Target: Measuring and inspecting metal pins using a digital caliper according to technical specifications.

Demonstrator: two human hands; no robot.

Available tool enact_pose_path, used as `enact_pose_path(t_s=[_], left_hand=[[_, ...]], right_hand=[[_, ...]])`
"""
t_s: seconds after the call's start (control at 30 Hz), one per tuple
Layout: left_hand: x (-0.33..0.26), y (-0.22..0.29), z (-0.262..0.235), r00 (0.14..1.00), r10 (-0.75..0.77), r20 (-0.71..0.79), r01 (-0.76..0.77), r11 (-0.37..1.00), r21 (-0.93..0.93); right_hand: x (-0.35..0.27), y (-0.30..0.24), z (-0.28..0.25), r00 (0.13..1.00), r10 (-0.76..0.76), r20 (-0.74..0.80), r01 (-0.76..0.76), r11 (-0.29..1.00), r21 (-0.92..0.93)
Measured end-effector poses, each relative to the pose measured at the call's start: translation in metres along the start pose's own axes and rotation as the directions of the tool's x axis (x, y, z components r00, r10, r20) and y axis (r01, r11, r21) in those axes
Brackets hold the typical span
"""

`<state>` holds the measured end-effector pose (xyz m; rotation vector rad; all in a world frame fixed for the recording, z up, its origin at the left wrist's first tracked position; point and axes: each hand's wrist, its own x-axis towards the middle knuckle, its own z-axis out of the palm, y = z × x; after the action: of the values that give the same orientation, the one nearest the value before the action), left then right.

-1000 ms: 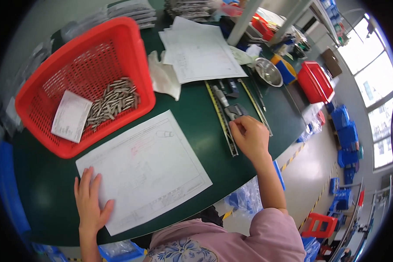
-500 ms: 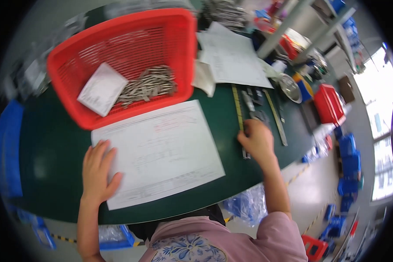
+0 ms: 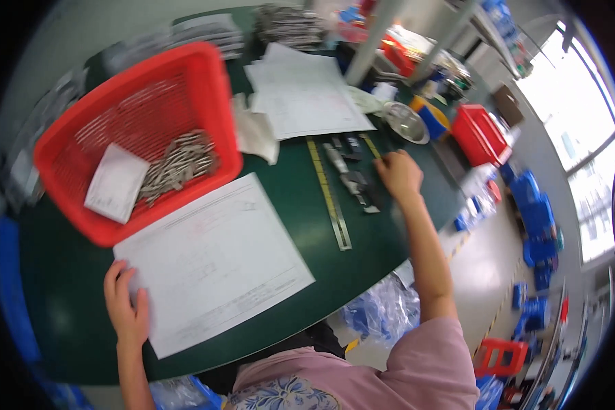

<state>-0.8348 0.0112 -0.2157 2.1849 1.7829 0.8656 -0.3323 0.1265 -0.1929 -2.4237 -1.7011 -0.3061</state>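
Note:
My left hand (image 3: 127, 305) lies with fingers apart at the left edge of a printed drawing sheet (image 3: 215, 263) on the green table. My right hand (image 3: 401, 175) has its fingers curled together over a narrow ruler (image 3: 370, 145); only the ruler's yellowish far end shows clearly. To the left of this hand lie a grey-and-black measuring tool (image 3: 352, 179) and another yellow and silver ruler (image 3: 329, 198). A red plastic basket (image 3: 220, 102) stands beyond the sheet. In it are a pile of small metal parts (image 3: 179, 164) and a white paper slip (image 3: 116, 183).
More papers (image 3: 307, 96) lie behind the rulers. A metal bowl (image 3: 406, 123), a blue-and-yellow roll (image 3: 430, 117) and a red bin (image 3: 480, 135) stand at the right. Shelf posts (image 3: 372, 44) rise at the back, beside stacked grey pieces (image 3: 288, 27).
My right hand has gone from beside the left ruler and measuring tool to the ruler further right. My left hand stays at the sheet's edge. The whole view has shifted.

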Motion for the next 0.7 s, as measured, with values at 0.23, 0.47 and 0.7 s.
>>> enact_pose_path(t_s=[0.23, 0.47, 0.7], left_hand=[[0.002, 0.000, -0.009, 0.985, 0.104, -0.137, -0.097, 0.994, 0.056], [0.053, 0.015, 0.001, 0.960, 0.214, -0.180, -0.196, 0.974, 0.112], [0.146, 0.033, 0.054, 0.949, 0.245, -0.198, -0.234, 0.969, 0.078]], right_hand=[[0.007, 0.000, -0.009, 0.993, 0.090, -0.083, -0.080, 0.991, 0.111], [-0.028, 0.024, -0.071, 0.969, -0.067, -0.236, 0.056, 0.997, -0.052], [-0.083, 0.085, -0.110, 0.951, 0.111, -0.289, 0.033, 0.892, 0.451]])
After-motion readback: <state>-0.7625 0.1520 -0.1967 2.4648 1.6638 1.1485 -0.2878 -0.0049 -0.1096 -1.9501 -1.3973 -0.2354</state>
